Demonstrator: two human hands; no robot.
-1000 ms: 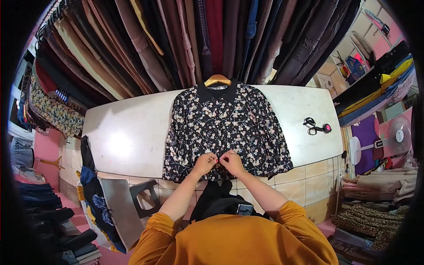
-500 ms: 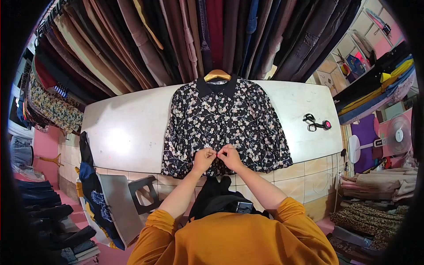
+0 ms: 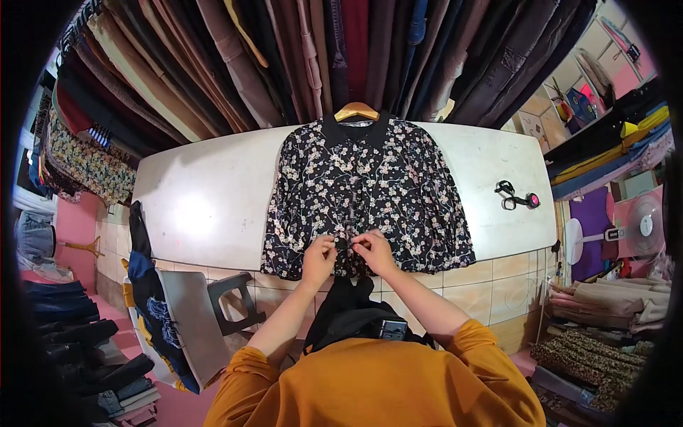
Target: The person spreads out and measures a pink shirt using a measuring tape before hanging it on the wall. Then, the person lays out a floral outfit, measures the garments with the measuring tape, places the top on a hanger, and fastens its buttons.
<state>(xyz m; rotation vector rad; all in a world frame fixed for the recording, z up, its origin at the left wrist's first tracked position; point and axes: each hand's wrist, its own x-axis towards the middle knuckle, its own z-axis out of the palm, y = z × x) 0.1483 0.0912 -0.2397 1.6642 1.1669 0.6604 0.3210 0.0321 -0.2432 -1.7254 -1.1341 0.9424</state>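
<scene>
A black floral shirt [image 3: 363,178] with a plain black collar lies front up on the white table, its wooden hanger [image 3: 356,111] showing at the neck. Low on its front placket, both hands work at the cloth. My left hand [image 3: 319,260] is closed, thumb and fingers pinching by the left side of the placket. Facing it across a small gap, my right hand [image 3: 376,252] pinches the cloth on the right side. Any button between the fingertips is too small to make out. The shirt's hem hangs over the near table edge.
A black strap-like item with a pink round part [image 3: 532,201] lies on the white table [image 3: 192,185] at right. Hanging trousers [image 3: 356,57] line the back. A grey stool [image 3: 238,306] and a chair draped with clothes [image 3: 188,320] stand left; a fan [image 3: 640,220] is at right.
My hands, which met at the placket, have drawn slightly apart, the left one moving left and the right one a little right. The shirt stays in place on the table.
</scene>
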